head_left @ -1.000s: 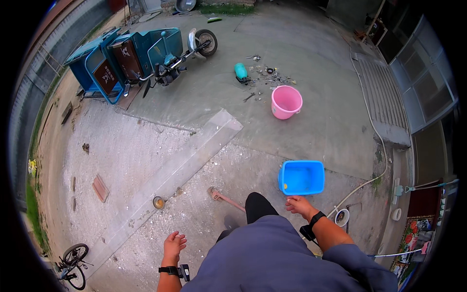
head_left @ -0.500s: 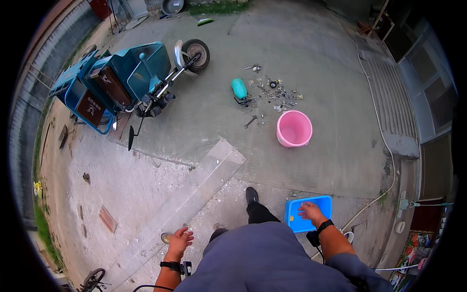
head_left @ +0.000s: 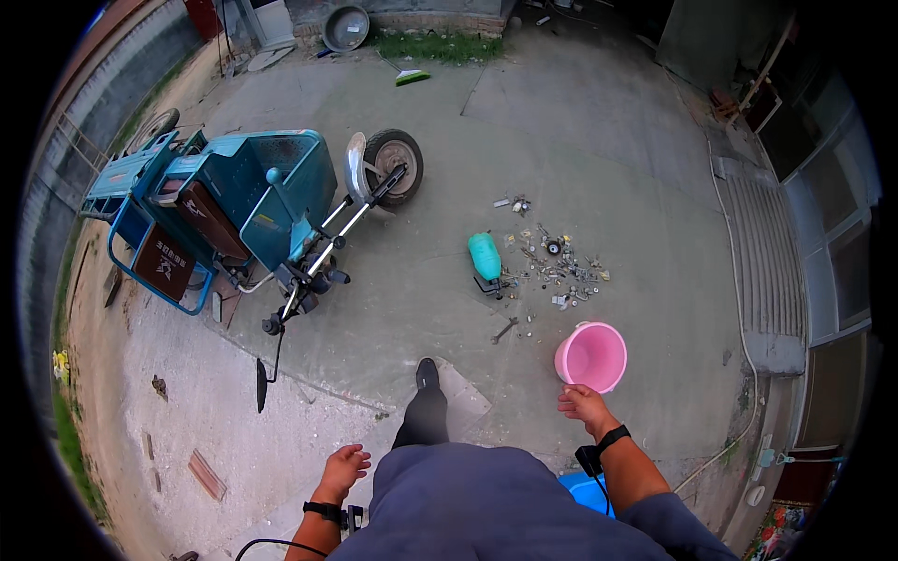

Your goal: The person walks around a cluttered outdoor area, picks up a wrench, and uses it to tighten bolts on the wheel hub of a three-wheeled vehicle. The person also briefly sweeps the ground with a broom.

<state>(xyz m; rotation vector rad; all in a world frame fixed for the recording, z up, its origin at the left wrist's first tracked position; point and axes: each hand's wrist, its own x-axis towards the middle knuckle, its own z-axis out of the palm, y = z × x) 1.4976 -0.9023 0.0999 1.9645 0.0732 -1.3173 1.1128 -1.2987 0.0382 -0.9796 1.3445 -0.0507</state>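
Low on the left, my left hand (head_left: 346, 467) hangs open and empty above the pale ground, fingers loosely bent. My right hand (head_left: 585, 404), also open with nothing in it, appears just below the pink bucket (head_left: 595, 352) in the picture; whether they touch I cannot tell. Behind my right forearm, a blue basin (head_left: 586, 490) is mostly hidden by my body. Ahead, small metal parts (head_left: 566, 266) lie scattered on the concrete beside a turquoise tank-shaped thing (head_left: 485, 256). A wrench (head_left: 505, 329) rests nearer to me.
A blue three-wheeled cargo vehicle (head_left: 253, 215) stands on the left, its front wheel (head_left: 394, 168) toward the middle. Farther off lie a green broom head (head_left: 412, 78) and a grey metal basin (head_left: 345, 29). A hose (head_left: 734, 252) runs along the right by the ramp (head_left: 760, 252).
I have stepped forward, one foot now ahead. The bucket and parts sit lower and closer in view, and the blue basin has slipped mostly under my body. Both hands remain empty.
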